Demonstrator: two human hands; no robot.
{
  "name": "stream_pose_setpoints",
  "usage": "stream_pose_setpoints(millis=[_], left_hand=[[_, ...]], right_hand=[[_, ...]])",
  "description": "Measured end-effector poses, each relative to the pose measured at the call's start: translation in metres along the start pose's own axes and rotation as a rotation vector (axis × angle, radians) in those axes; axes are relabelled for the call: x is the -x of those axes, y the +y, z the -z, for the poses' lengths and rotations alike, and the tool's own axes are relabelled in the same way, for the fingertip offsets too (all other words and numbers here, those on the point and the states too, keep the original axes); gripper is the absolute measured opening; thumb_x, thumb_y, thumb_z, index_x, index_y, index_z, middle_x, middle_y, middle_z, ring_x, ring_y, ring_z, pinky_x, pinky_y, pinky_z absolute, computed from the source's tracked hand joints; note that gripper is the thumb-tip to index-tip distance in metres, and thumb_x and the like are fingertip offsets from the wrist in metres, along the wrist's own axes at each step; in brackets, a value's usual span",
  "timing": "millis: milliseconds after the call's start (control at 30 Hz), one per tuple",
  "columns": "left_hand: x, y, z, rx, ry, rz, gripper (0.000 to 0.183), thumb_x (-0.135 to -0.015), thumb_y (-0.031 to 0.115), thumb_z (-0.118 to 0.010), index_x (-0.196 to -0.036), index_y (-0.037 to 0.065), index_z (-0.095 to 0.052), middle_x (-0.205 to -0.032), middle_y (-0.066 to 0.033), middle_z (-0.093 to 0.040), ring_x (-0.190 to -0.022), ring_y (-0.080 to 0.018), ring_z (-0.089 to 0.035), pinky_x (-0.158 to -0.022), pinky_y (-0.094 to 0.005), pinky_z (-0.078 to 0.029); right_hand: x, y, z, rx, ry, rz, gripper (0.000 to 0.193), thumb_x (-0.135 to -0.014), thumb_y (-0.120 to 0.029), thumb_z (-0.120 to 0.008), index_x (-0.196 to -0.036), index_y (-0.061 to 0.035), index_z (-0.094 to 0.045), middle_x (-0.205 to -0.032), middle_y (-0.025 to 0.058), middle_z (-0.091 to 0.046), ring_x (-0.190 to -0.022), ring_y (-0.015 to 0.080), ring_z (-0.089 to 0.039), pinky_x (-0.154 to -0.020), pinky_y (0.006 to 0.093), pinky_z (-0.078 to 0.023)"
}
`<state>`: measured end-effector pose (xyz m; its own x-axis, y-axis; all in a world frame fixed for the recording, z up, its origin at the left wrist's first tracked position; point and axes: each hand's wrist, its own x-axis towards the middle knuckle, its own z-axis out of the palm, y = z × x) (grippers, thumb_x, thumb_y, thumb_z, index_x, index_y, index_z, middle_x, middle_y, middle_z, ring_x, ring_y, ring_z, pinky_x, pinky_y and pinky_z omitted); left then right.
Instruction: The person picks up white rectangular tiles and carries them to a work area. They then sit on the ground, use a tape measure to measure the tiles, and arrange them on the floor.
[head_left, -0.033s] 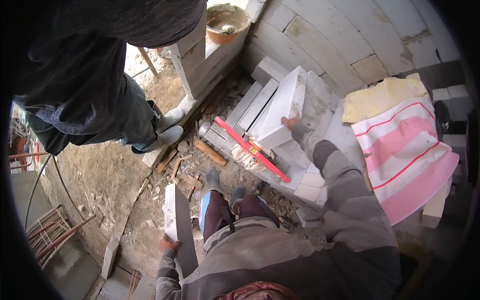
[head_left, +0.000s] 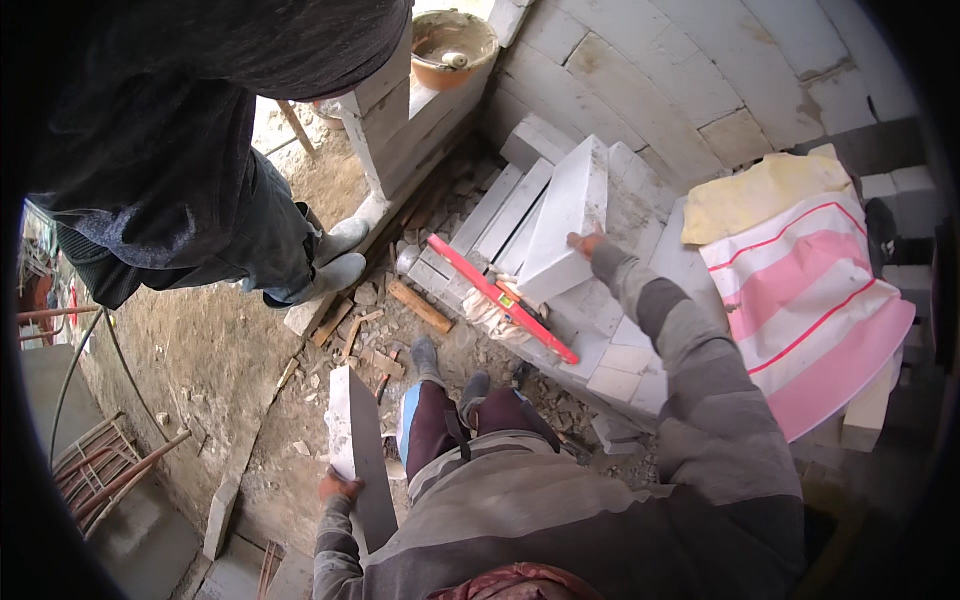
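Observation:
My left hand (head_left: pixel 342 487), low in the picture, is closed round the side of a long, pale aerated concrete block (head_left: pixel 356 420) that stands on end beside my legs. Farther right, my right hand (head_left: pixel 586 244) grips the near edge of a larger white aerated concrete block (head_left: pixel 565 215), tilted on a stack of similar blocks (head_left: pixel 645 205). The fingers there show only in part. A red spirit level (head_left: pixel 500 297) lies slantwise just left of that block, with pale cloth gloves (head_left: pixel 487 318) under it.
A co-worker in dark clothes and grey boots (head_left: pixel 340 235) stands at the upper left. Rubble and wood scraps (head_left: pixel 420 306) litter the ground. An orange bucket (head_left: pixel 440 75) rests on a low wall. A pink-striped towel (head_left: pixel 800 290) and yellow cloth (head_left: pixel 765 195) drape over blocks at right.
My right hand and forearm have shifted very slightly to the right along the tilted block. The left hand keeps its hold on the other block.

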<state>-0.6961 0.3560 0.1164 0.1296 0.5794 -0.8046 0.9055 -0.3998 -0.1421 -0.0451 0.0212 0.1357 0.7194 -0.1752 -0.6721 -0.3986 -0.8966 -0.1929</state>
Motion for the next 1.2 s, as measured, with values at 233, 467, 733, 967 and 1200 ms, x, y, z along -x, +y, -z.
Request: stream_pose_setpoints(millis=[233, 467, 733, 967, 1200], left_hand=[[-0.027, 0.014, 0.008, 0.152, 0.047, -0.06, 0.082, -0.055, 0.042, -0.081, -0.121, 0.001, -0.055, -0.111, -0.021, -0.064, -0.106, -0.0355, -0.061, -0.092, -0.0415, -0.048], [-0.029, 0.004, 0.0, 0.204, 0.107, -0.032, 0.082, -0.053, 0.043, -0.082, -0.118, 0.0, -0.057, -0.11, -0.0213, -0.064, -0.105, -0.0352, -0.061, -0.091, -0.0411, -0.049], [-0.025, 0.011, -0.022, 0.252, 0.071, -0.008, 0.076, -0.053, 0.042, -0.082, -0.112, 0.001, -0.06, -0.108, -0.0215, -0.065, -0.101, -0.0357, -0.063, -0.09, -0.0416, -0.049], [-0.015, -0.011, -0.064, 0.389, 0.028, 0.069, 0.077, -0.051, 0.045, -0.083, -0.112, 0.004, -0.061, -0.108, -0.0179, -0.066, -0.1, -0.0338, -0.063, -0.089, -0.0405, -0.049], [0.022, -0.013, -0.081, 0.444, 0.066, 0.208, 0.075, -0.049, 0.042, -0.083, -0.113, 0.01, -0.062, -0.106, -0.0135, -0.067, -0.098, -0.0301, -0.064, -0.087, -0.038, -0.051]], right_hand=[[0.046, -0.04, 0.154, 0.068, -0.151, -0.067, 0.06, -0.075, -0.042, -0.065, -0.122, -0.0053, -0.053, -0.115, 0.0196, -0.059, -0.1, 0.0387, -0.061, -0.077, 0.0594, -0.051], [0.063, -0.092, 0.171, 0.108, 0.865, -0.07, 0.09, -0.069, -0.034, -0.077, -0.141, -0.0102, -0.03, -0.137, 0.0199, -0.038, -0.118, 0.0386, -0.048, -0.091, 0.0486, -0.046], [0.04, -0.04, 0.138, -0.122, 1.127, 0.028, 0.108, -0.063, -0.035, -0.083, -0.145, -0.018, -0.015, -0.134, 0.026, -0.033, -0.122, 0.0406, -0.043, -0.093, 0.0478, -0.045], [0.058, -0.052, 0.127, -0.017, 0.855, 0.103, 0.104, -0.059, -0.041, -0.081, -0.139, -0.0143, -0.02, -0.118, 0.0262, -0.055, -0.107, 0.0397, -0.058, -0.09, 0.0473, -0.048], [0.024, -0.053, 0.208, 0.28, 0.661, 0.609, 0.097, -0.063, -0.041, -0.077, -0.138, -0.0009, -0.029, -0.127, 0.0204, -0.051, -0.114, 0.037, -0.051, -0.096, 0.045, -0.042]])
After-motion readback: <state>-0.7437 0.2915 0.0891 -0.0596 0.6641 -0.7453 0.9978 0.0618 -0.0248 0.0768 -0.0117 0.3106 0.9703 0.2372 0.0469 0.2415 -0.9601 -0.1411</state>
